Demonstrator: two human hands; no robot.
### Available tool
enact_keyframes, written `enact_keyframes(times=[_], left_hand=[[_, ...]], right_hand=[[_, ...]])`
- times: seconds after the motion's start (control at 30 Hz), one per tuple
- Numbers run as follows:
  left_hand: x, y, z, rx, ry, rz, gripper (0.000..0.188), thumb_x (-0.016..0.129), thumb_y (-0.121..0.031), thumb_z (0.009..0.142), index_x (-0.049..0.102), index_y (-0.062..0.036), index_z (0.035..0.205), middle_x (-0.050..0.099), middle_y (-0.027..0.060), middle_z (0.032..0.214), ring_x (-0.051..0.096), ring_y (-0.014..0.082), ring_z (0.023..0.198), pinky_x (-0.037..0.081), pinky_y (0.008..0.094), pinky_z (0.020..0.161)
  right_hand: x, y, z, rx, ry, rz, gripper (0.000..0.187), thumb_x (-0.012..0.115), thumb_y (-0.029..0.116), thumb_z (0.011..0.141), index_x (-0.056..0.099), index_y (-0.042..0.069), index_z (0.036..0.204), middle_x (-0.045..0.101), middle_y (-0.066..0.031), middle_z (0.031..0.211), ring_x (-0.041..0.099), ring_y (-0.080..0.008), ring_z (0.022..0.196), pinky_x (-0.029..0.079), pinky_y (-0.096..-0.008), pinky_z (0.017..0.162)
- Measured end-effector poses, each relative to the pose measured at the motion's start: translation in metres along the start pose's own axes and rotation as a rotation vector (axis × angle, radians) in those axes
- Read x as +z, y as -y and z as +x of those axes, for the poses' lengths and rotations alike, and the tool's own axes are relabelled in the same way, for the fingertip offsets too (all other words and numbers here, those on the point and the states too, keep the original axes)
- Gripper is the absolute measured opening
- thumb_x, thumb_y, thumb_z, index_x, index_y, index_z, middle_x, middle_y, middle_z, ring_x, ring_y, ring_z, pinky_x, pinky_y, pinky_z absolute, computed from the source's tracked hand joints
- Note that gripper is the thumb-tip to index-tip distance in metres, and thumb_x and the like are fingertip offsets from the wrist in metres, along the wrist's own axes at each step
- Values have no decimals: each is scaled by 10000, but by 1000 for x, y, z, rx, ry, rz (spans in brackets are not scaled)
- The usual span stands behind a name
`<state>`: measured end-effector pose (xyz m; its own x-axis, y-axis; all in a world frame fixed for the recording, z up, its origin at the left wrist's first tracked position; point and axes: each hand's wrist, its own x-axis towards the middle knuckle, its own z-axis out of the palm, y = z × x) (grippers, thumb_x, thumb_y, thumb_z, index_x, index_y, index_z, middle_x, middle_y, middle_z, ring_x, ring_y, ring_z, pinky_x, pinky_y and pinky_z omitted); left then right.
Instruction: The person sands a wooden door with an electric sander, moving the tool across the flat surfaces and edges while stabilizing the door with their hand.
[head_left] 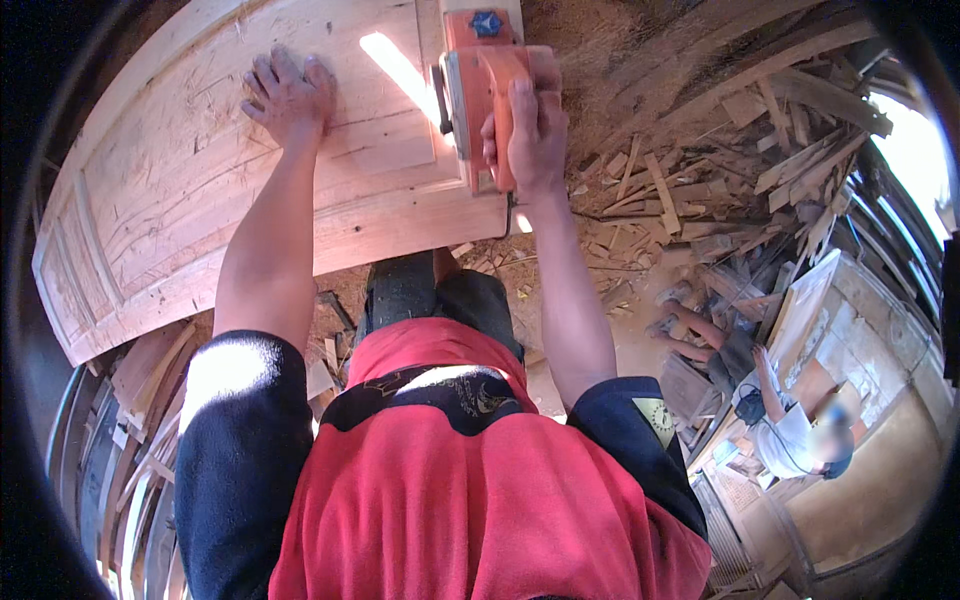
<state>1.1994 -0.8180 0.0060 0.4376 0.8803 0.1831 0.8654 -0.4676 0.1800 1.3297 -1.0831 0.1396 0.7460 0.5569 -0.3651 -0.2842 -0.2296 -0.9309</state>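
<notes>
A pale wooden panelled door lies flat in front of me, its long near edge close to my waist. On its top face rests my left hand, palm down with the fingers spread. My right hand is wrapped round the handle of an orange electric hand planer, which has a blue knob at its far end. The planer sits along the door's right end. Its underside and blade are hidden. A bright strip of sunlight crosses the door just left of the planer.
Wood offcuts and shavings cover the ground to the right, with long boards heaped behind. At the lower right another person in a white shirt sits by a large pale panel. More planks stand at the lower left.
</notes>
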Motion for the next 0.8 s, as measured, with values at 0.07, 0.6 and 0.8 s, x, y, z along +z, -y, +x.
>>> enact_keyframes(times=[0.07,0.6,0.8], left_hand=[[2,3,2,-5,-16,15,687,397,-525,970,366,-126,1529,301,135,1598,202,386,1502,128,629,1179],[6,7,0,-35,-4,58,683,390,-552,977,363,-164,1538,271,120,1621,203,363,1510,150,610,1187],[9,9,-2,-11,-27,79,689,399,-561,973,365,-166,1536,285,120,1611,219,374,1498,173,621,1167]], right_hand=[[1,0,-1,-1,11,-3,516,465,542,1019,588,42,984,554,-33,603,521,-106,441,436,-265,394],[-26,-62,-137,69,-18,42,540,461,522,1000,587,-2,1031,563,-52,636,532,-128,484,429,-276,439],[-4,-19,-9,-73,1,-95,496,439,495,1034,584,21,1002,569,-39,614,542,-113,452,415,-261,394]])
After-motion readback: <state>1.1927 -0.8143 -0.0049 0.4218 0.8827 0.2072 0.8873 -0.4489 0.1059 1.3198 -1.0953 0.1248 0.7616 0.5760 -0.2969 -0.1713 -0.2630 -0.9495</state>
